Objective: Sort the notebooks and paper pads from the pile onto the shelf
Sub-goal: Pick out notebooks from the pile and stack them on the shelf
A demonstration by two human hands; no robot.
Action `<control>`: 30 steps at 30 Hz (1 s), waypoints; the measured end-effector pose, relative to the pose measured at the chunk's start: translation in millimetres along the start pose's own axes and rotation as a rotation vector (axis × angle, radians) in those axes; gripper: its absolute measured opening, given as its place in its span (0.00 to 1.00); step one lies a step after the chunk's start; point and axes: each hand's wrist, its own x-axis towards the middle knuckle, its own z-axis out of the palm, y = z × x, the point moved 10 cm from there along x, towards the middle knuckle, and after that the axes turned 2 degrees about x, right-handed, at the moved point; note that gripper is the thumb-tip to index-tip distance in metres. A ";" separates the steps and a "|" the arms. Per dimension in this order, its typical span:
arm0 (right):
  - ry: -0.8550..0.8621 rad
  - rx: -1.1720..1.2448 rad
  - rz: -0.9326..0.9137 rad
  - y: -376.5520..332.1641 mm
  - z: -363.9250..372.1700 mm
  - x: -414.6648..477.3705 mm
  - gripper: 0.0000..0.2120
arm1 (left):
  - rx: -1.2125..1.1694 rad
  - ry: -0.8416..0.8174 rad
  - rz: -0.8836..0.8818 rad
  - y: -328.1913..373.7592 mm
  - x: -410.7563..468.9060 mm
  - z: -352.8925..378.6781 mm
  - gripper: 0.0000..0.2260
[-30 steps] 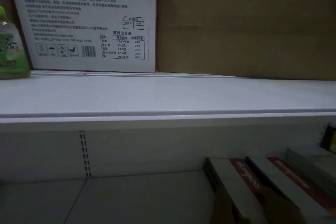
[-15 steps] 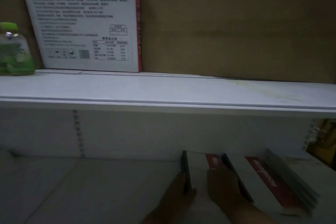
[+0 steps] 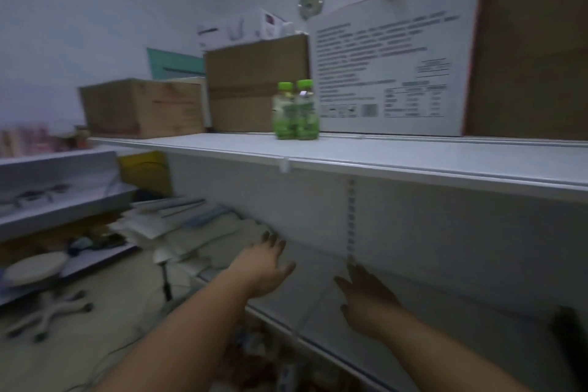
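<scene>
Both of my hands reach forward over the white lower shelf (image 3: pixel 413 312). My left hand (image 3: pixel 265 267) is open with fingers spread, holding nothing, stretched toward a blurred pile of pale pads and notebooks (image 3: pixel 178 232) at the shelf's left end. My right hand (image 3: pixel 366 296) is open too, palm down just above the shelf board. A dark edge (image 3: pixel 569 328) at the far right is too blurred to identify. The picture is smeared by motion.
The upper shelf (image 3: pixel 381 156) carries two green-capped bottles (image 3: pixel 296 111), a white printed carton (image 3: pixel 394 57) and brown cardboard boxes (image 3: pixel 143 106). Left of me stand grey shelving (image 3: pixel 60 181) and a round stool (image 3: pixel 35 267) on the floor.
The view has swung left and pulled back. My hands have left the red-and-white notebooks, which are out of sight, and now reach open toward the left pile.
</scene>
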 end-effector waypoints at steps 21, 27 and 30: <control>-0.008 0.120 -0.157 -317.8 59.5 267.7 0.22 | -0.200 -0.050 -0.234 -381.7 -28.3 39.7 0.28; 0.096 0.167 -0.112 -335.0 59.1 382.7 0.30 | -0.236 -0.154 -0.222 -437.3 33.9 45.3 0.22; 0.068 0.140 -0.110 -333.4 61.4 417.9 0.25 | -0.347 -0.167 -0.259 -472.4 58.9 43.9 0.19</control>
